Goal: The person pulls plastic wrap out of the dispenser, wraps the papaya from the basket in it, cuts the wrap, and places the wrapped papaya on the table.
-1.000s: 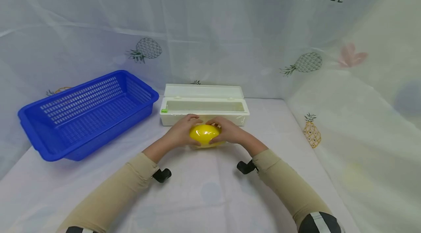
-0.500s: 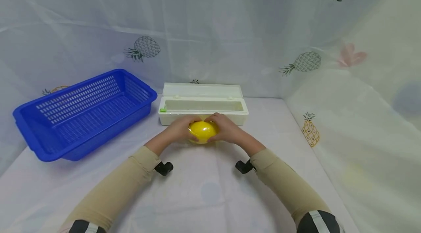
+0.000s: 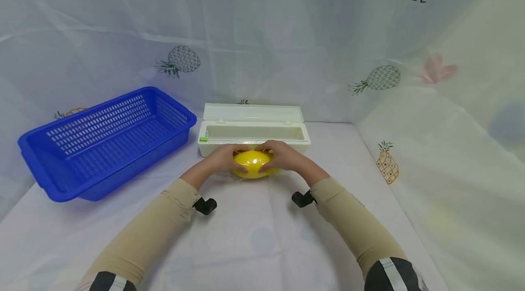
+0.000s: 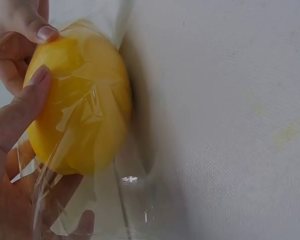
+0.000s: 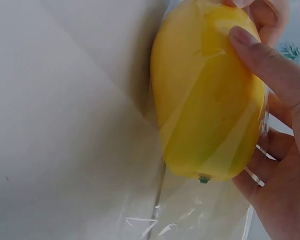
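Observation:
A smooth yellow mango with a small green stem is held between both hands, close in front of a white cling film box. Clear cling film lies over the fruit in creases and spreads past its ends. My left hand grips one end, its thumb pressing the film against the skin and the fingers bent around the back. From the other side my right hand grips it likewise, with its thumb on top. The fingertips behind the mango are partly hidden.
The long white cling film box stands with its lid raised and a green piece at its left end. A blue slatted basket sits to the left. Pineapple-printed cloth hangs behind the white-covered table.
Both hands have shifted slightly away from me with the mango, closer to the box. The mango shows a little wider between the hands than half a second ago.

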Demonstrator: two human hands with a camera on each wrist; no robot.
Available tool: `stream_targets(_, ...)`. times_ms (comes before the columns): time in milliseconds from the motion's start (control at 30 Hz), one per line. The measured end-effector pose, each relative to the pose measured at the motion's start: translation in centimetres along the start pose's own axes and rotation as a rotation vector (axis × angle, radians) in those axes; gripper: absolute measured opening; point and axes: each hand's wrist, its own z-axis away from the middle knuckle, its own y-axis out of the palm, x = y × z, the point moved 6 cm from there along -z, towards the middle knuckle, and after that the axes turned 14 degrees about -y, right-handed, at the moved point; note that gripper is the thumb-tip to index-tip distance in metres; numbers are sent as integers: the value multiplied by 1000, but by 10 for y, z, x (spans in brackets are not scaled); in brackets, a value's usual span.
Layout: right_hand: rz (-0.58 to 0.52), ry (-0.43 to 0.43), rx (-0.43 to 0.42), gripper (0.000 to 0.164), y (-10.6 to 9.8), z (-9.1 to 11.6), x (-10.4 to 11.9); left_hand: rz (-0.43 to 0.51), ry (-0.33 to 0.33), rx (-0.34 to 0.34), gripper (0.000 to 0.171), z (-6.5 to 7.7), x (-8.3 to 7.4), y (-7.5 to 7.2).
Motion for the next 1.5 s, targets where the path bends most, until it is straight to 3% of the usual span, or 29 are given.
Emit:
stream_targets(333, -23, 23, 73, 60, 3, 0, -3, 22, 31, 57, 65, 2, 0, -4)
stream_targets(467, -23, 9, 64, 61, 2, 3, -3, 13, 30, 75, 64, 1, -1, -6)
stream_targets(533, 48, -34, 29, 63, -1, 6, 2, 8, 27, 89, 65, 1, -2, -7)
stream_targets(633, 250, -173, -37, 71, -3, 10, 18, 10, 20, 105, 65, 1, -2, -9)
stream_targets(767, 498, -309, -54, 89, 9, 8, 37, 38, 22, 119, 62, 4, -2, -14)
stream_targets(867, 545, -300, -35, 92, 20, 5, 38, 60, 25, 131, 60, 5, -2, -16)
stream_targets(1000, 525, -279, -57, 84, 21, 2, 36, 103, 19, 125, 64, 7, 0, -17)
stream_targets(1133, 474, -239, -58, 78, 12, -1, 34, 68, 1, 22, 68, 19, -7, -26)
stream_targets(1233, 426, -187, -43, 75, 5, -3, 31, -163, 61, -152, 68, 32, -26, -30)
stream_targets(1333, 380, -168, -33, 74, 0, -4, 32, -413, 133, -324, 73, 44, -46, -26)
stream_targets(1400, 345, -169, -31, 74, -2, -5, 32, -518, 146, -384, 79, 46, -51, -18)
stream_targets(1500, 277, -168, -30, 73, -6, -6, 32, -566, 127, -408, 86, 44, -50, -7)
